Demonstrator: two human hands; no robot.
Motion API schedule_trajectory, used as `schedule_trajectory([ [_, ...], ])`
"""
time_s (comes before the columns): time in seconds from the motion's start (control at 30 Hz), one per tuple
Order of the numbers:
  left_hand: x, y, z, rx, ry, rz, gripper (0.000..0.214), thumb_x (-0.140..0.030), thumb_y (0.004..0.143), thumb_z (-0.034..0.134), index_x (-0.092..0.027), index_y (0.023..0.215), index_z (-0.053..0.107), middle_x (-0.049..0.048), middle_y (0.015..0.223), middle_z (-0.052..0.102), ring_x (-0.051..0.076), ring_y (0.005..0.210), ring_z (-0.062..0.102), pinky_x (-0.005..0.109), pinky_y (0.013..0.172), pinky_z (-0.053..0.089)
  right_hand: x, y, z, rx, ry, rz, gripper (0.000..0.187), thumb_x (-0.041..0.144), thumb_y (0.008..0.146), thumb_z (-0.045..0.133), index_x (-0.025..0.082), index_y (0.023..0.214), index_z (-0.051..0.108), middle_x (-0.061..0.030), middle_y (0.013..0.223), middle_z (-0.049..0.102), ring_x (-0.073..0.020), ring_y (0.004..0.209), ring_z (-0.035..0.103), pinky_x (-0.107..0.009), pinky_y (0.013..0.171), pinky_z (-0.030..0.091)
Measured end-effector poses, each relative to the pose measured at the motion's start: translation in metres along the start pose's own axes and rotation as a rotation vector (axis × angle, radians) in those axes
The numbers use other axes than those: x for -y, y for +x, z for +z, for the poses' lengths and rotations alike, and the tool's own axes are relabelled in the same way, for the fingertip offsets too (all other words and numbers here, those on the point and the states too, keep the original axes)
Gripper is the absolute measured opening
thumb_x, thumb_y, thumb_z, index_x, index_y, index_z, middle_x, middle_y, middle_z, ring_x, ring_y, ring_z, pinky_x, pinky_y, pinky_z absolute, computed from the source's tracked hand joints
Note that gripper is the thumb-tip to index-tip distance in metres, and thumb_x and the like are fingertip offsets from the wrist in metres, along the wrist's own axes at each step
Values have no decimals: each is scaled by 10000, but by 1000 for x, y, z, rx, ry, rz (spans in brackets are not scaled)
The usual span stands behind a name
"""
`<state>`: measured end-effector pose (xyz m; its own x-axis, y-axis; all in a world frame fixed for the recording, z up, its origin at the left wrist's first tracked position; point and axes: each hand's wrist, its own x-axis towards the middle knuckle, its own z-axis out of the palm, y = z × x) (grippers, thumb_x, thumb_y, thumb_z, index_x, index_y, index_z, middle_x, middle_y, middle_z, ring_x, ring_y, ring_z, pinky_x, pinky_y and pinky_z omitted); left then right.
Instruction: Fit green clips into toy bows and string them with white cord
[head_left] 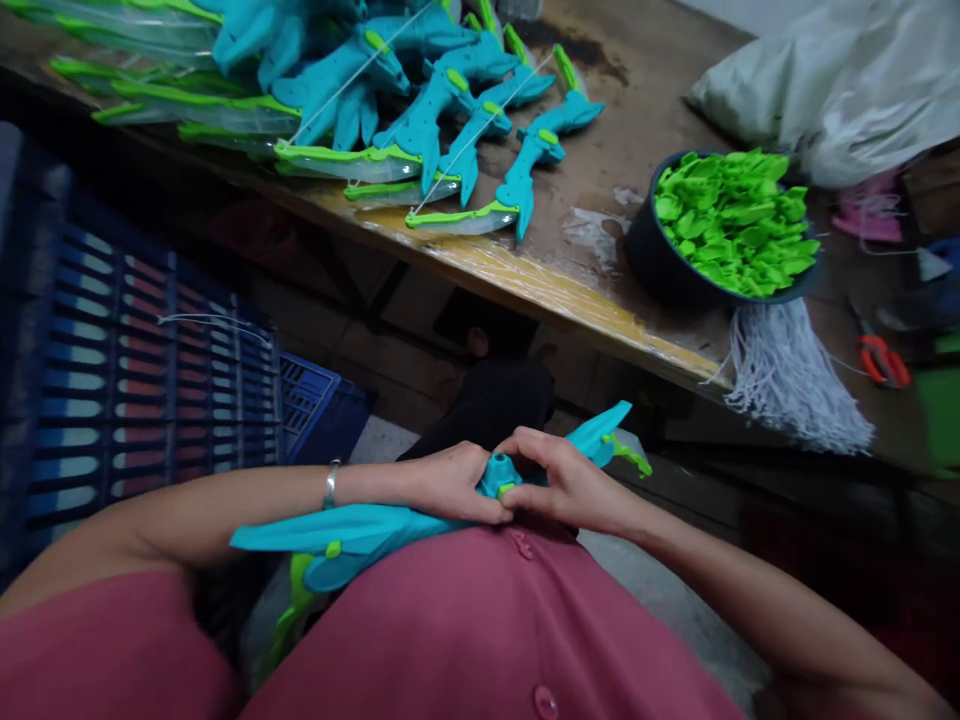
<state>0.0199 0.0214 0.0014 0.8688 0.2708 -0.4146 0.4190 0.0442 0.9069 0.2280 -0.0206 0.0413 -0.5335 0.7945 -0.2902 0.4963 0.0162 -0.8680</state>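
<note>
A turquoise toy bow with bright green limb parts lies across my front, level with my waist. My left hand is closed around the left side of its middle, thumb near a small green piece. From the other side my right hand grips the same middle, its index finger and thumb curled about the raised turquoise hub. Fingers beneath the bow are hidden. One limb sticks out past each hand.
Several turquoise and green toy bows are piled on the worktable. A dark bowl holds green plastic pieces. White strings hang over the edge beside orange-handled scissors. Blue crates stand left; a white sack lies at back right.
</note>
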Motion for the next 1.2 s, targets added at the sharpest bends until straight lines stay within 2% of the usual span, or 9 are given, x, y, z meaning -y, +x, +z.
schedule_trajectory([
  [0.17, -9, -3, -3, -19, 112, 25, 313, -380, 815, 653, -181, 628, 501, -54, 580, 475, 103, 545, 416, 255, 510, 296, 2, -2, -6, 45, -54, 40, 365, 304, 852, 831, 152, 1092, 601, -30, 999, 612, -167, 868, 573, -267, 739, 411],
  [0.3, -13, -1, 0, -51, 278, 7, 386, -424, 816, 655, -181, 578, 471, -49, 519, 444, 104, 494, 395, 279, 498, 266, 5, 0, -8, 92, -124, 62, 283, 258, 852, 809, 148, 951, 568, -9, 908, 587, -141, 773, 525, -254, 668, 344],
  [0.4, -10, 1, 6, -42, 247, 20, 370, -401, 814, 645, -179, 579, 466, -50, 521, 445, 100, 496, 402, 274, 499, 270, 7, 2, -6, 116, -88, 92, 329, 243, 811, 839, 155, 825, 522, 27, 810, 537, -114, 703, 471, -247, 618, 291],
  [0.6, 1, 4, 16, -10, 148, 7, 334, -351, 788, 656, -173, 581, 465, -58, 532, 438, 90, 512, 376, 258, 486, 257, 5, 1, -1, 135, -74, 104, 370, 206, 776, 869, 156, 773, 503, 53, 759, 501, -94, 674, 440, -246, 596, 263],
  [0.73, -3, 6, 6, -14, 143, -11, 309, -395, 821, 657, -176, 635, 543, -50, 580, 504, 107, 550, 445, 254, 516, 302, 2, 4, -11, 130, -71, 89, 303, 248, 820, 848, 150, 838, 561, 33, 805, 539, -113, 710, 490, -245, 621, 329],
  [0.83, -12, 4, -4, -35, 188, -35, 353, -466, 841, 660, -179, 662, 562, -38, 602, 527, 124, 571, 482, 262, 527, 308, 7, 3, -23, 153, -100, -9, 258, 278, 904, 781, 131, 1050, 626, -34, 978, 616, -157, 867, 582, -263, 742, 421],
  [0.93, -20, -2, -7, -58, 273, -56, 384, -528, 849, 656, -182, 697, 587, -23, 627, 566, 142, 587, 523, 274, 540, 301, 17, -1, -31, 216, -193, -48, 279, 281, 973, 697, 139, 1200, 619, -73, 1073, 637, -181, 938, 613, -279, 787, 439],
  [1.07, -26, -7, -10, -84, 380, -53, 416, -573, 875, 623, -180, 743, 592, 0, 656, 588, 151, 585, 512, 287, 546, 278, 29, -5, -29, 213, -358, 46, 185, 234, 926, 729, 129, 1040, 628, -53, 933, 666, -175, 805, 600, -270, 668, 370],
  [1.2, -25, -7, -24, 99, 332, 14, 434, -536, 932, 572, -183, 679, 547, -14, 598, 532, 134, 541, 472, 276, 536, 294, 36, -6, -20, 194, -439, 39, 150, 232, 921, 703, 134, 945, 592, -56, 897, 661, -167, 761, 585, -272, 647, 340],
])
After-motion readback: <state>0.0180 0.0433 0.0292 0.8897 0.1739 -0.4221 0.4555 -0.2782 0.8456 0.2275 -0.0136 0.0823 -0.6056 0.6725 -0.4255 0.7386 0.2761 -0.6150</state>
